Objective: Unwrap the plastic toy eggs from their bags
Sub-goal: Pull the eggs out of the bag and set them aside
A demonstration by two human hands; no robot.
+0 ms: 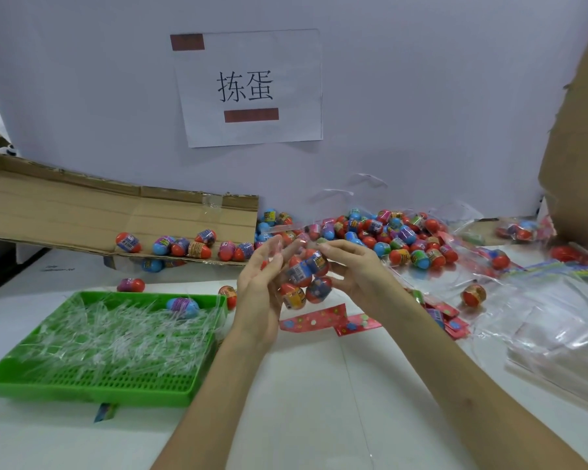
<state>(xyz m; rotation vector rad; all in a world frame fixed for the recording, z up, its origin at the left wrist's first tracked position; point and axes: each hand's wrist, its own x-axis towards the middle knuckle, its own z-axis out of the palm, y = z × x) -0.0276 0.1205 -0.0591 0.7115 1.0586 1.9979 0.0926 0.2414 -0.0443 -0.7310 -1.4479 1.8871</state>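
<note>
Clear-plastic bag of eggs [305, 283] sits mid-frame, its top pinched between left hand [258, 286] and right hand [357, 269]. Green tray [82, 398] at 8 o'clock, cardboard flap [65, 208] at 10, egg pile [398, 239] at 2. Paper sign [248, 86] at 12 reads "拣蛋".

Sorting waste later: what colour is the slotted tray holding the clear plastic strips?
The tray is bright green, clearest in the head view.
</note>
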